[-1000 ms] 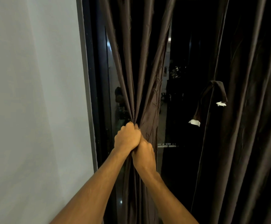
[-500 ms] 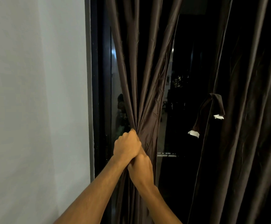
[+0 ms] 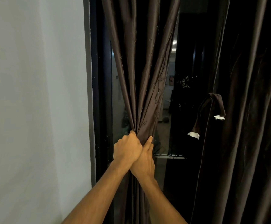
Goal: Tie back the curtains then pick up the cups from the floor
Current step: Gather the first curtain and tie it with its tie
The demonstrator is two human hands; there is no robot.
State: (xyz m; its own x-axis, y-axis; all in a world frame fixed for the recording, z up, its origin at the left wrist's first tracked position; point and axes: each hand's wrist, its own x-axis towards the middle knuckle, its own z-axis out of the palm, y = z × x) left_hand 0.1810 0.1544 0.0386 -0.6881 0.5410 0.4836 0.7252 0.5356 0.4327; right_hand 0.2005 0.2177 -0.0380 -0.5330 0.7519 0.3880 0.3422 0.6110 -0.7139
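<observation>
A dark brown left curtain (image 3: 147,62) is bunched into a narrow bundle in front of the glass door. My left hand (image 3: 127,149) grips the bundle at its waist in a fist. Just below and to the right is my right hand (image 3: 145,160), its fingers stretched up flat against the cloth and its thumb hidden. The right curtain (image 3: 252,110) hangs loose. A brown tie-back strap (image 3: 212,110) with white ends dangles from its left edge. No cups or floor are in view.
A plain white wall (image 3: 34,94) fills the left. A dark door frame (image 3: 99,94) stands beside the gathered curtain. The glass (image 3: 165,110) shows dim reflections and a rail low down.
My right hand has gone from a fist round the bundle to straightened fingers lying against the cloth. The view has shifted slightly; my left hand keeps its grip.
</observation>
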